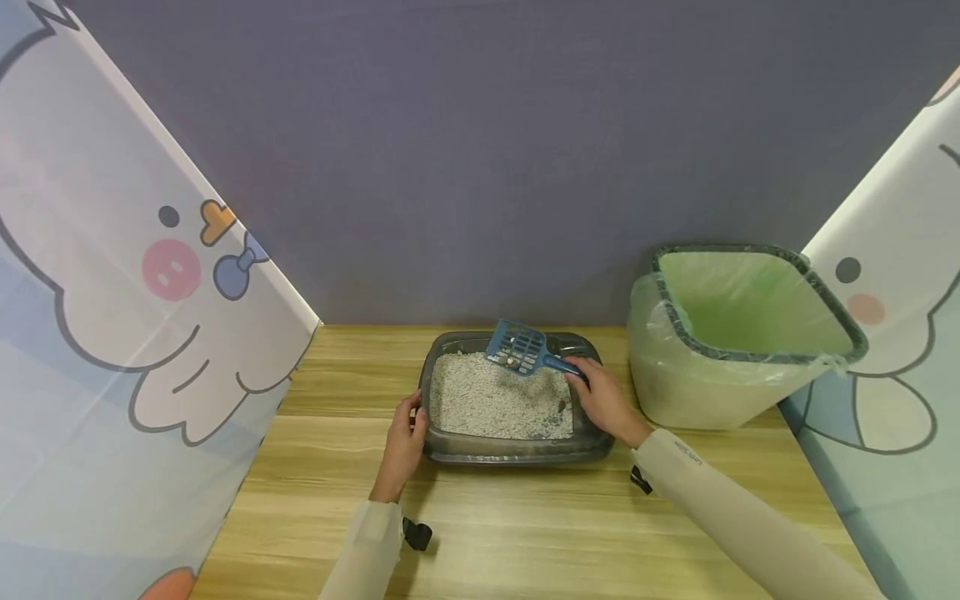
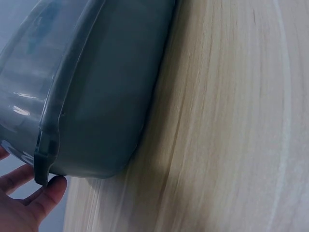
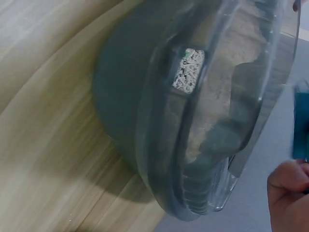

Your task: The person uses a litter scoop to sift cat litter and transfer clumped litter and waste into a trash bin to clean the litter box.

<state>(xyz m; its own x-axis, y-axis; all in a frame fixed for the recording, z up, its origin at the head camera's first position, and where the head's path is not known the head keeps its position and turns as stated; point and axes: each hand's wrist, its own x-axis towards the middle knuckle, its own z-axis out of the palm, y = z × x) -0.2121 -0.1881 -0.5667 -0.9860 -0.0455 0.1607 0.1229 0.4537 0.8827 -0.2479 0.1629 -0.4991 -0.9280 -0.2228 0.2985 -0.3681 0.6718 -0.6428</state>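
Note:
A dark grey, see-through litter box [image 1: 517,451] sits on the wooden table, filled with pale pellet litter [image 1: 487,408]. My left hand [image 1: 402,446] grips its left rim; in the left wrist view the thumb and fingers [image 2: 48,195] are at the rim's end. My right hand [image 1: 606,404] holds a blue slotted litter scoop [image 1: 552,362] by the handle, its head above the litter near the far side. Some pale pellets lie in the scoop. A small brown lump [image 1: 562,406] shows in the litter at the right.
To the right of the box stands a pale waste bin [image 1: 693,392] with a dark rim and a clear plastic bag folded over it. A grey wall [image 1: 465,167] closes off the back of the table [image 1: 337,392], with printed cartoon panels at both sides.

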